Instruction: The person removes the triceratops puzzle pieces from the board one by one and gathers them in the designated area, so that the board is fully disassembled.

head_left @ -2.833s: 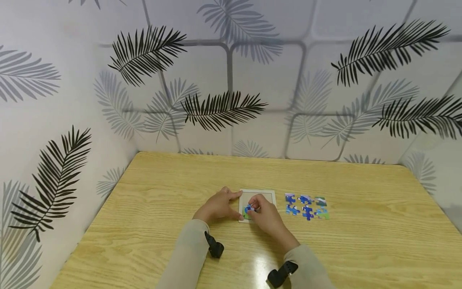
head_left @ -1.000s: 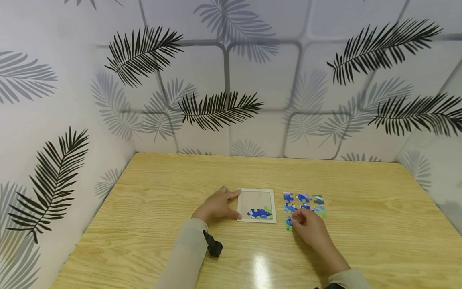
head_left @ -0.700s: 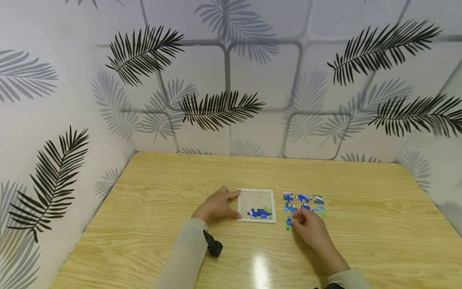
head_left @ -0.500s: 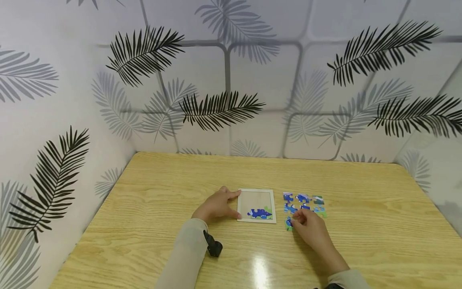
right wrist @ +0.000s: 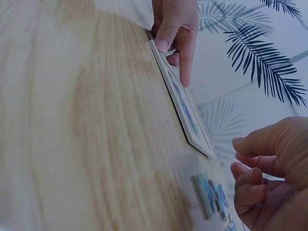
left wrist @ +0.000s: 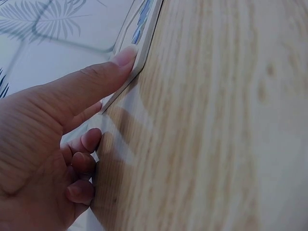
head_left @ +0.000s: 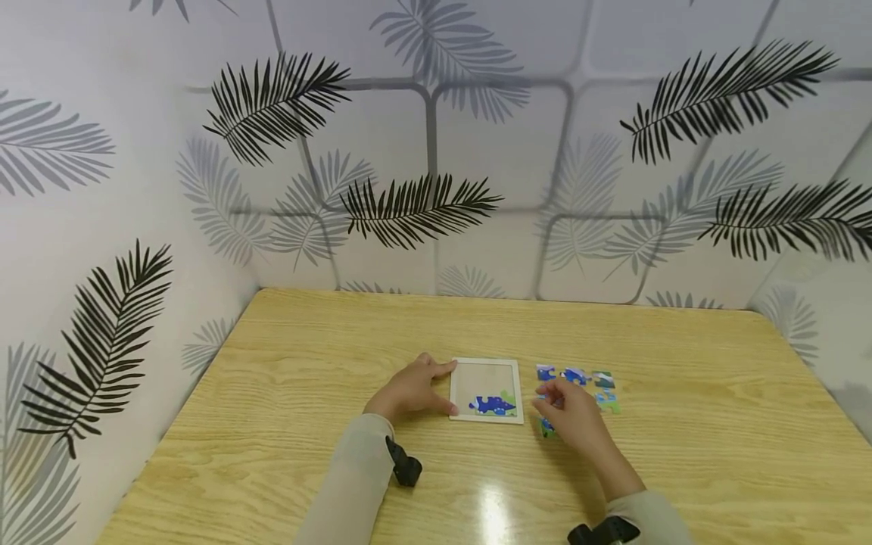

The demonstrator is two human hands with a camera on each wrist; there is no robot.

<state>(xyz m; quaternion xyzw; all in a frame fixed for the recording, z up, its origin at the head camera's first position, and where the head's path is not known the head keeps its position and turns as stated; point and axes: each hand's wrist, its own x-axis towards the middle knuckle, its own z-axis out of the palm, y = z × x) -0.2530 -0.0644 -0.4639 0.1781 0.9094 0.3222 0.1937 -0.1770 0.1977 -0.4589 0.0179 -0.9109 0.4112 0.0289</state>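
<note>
A square puzzle tray (head_left: 484, 378) with a pale rim lies flat on the table. Joined blue and green jigsaw pieces (head_left: 496, 406) fill its near right part. My left hand (head_left: 411, 387) rests at the tray's left side, straight thumb pressing the near corner and index finger at the far one; its other fingers curl below in the left wrist view. My right hand (head_left: 577, 420) hovers over the loose pieces, thumb and index bent toward each other. Between those fingertips a small gap shows in the right wrist view. A green and blue piece (head_left: 547, 428) lies under this hand.
Loose jigsaw pieces (head_left: 575, 375) lie in rows right of the tray, some hidden by the right hand. Another piece (head_left: 608, 401) sits beyond its knuckles. The wooden table (head_left: 327, 333) reaches back to a leaf-patterned wall (head_left: 477, 250).
My right hand has gone from the tray to the loose pieces, paused at the nearest one, then shifted slightly left and away from me. The left hand stays at the tray's side.
</note>
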